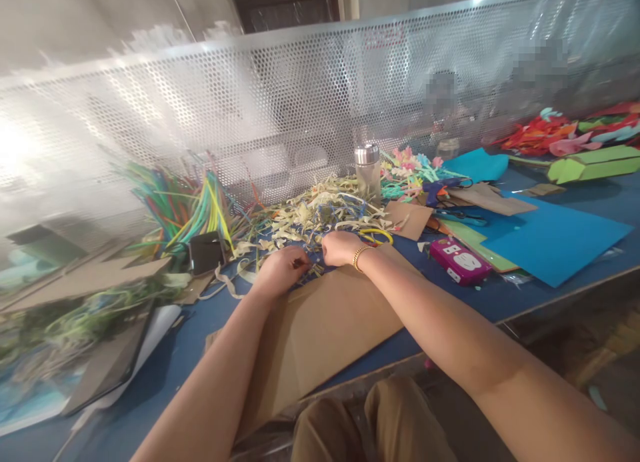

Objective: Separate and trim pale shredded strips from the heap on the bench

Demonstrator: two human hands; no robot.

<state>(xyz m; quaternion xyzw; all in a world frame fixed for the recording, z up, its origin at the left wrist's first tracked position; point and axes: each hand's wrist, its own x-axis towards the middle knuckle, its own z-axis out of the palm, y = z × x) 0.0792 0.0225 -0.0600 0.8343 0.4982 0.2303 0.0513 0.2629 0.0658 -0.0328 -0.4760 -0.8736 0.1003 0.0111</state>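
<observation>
My left hand (281, 273) is closed in a pinch over the far edge of a brown cardboard sheet (345, 309). What its fingers hold is too small to make out. Close by on the right, my right hand (341, 249), with a gold bracelet (359, 257) at the wrist, is also closed, and its fingertips are turned away from view. Small pale bits lie between the two hands. Just beyond them spreads a heap of pale, curled strips (320, 209). A yellow loop handle (376, 236) shows right of my right hand.
A clear bottle (367, 172) stands behind the heap, before a perforated metal screen (300, 95). To the left are a black phone (207, 252) and colourful thin stems (175, 209). Rightward lie a purple box (460, 261), blue sheets (560, 235) and a glue gun (443, 192).
</observation>
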